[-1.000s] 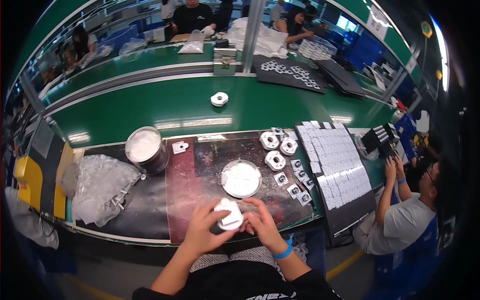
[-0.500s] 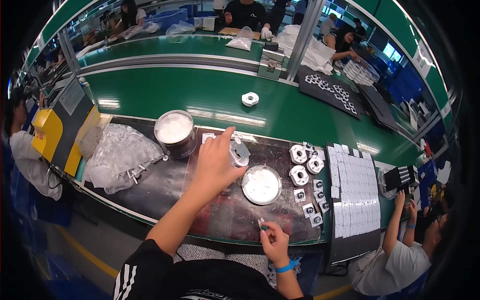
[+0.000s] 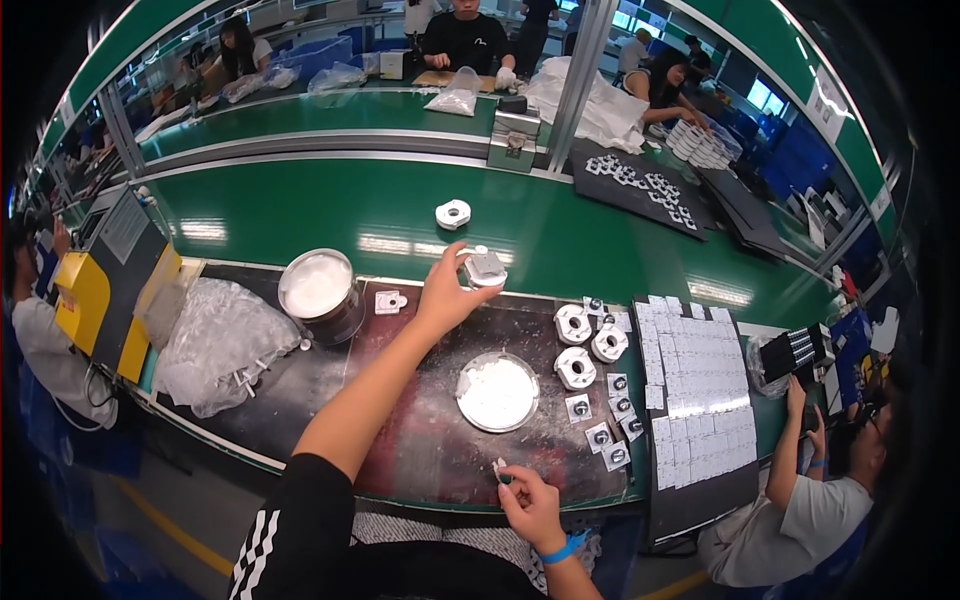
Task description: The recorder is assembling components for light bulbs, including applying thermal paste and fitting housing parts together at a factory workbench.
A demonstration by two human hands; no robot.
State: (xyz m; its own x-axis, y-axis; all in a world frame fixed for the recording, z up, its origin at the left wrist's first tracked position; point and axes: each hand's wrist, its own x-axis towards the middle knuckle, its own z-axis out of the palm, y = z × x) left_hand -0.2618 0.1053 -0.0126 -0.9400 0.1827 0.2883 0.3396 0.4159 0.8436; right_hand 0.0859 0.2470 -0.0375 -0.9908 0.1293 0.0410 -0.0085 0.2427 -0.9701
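My left hand (image 3: 448, 298) reaches out to the near edge of the green belt. Its thumb and fingers close around a white round housing (image 3: 484, 279) with a grey square plate on top. Low at the front, my right hand (image 3: 530, 508) pinches a small dark-green stick tool (image 3: 504, 478) with white paste at its tip. Between the two hands sits a shallow clear dish (image 3: 498, 394) of white paste. Farther off, a white ring-shaped housing (image 3: 452, 214) lies on the green belt. A small white square piece (image 3: 389, 302) rests left of my left forearm.
A tub of white paste (image 3: 319, 290) and a plastic bag of white parts (image 3: 225, 345) stand left, beside a yellow-and-black machine (image 3: 105, 300). On the right lie white housings (image 3: 575, 368), small square pieces with dark centres (image 3: 598, 436) and a black board of white labels (image 3: 700, 380). Co-workers sit around.
My left hand has moved away from me with the housing, from beside the dish to the belt's edge. The ring-shaped housing on the belt has shifted slightly left. My right hand stays low.
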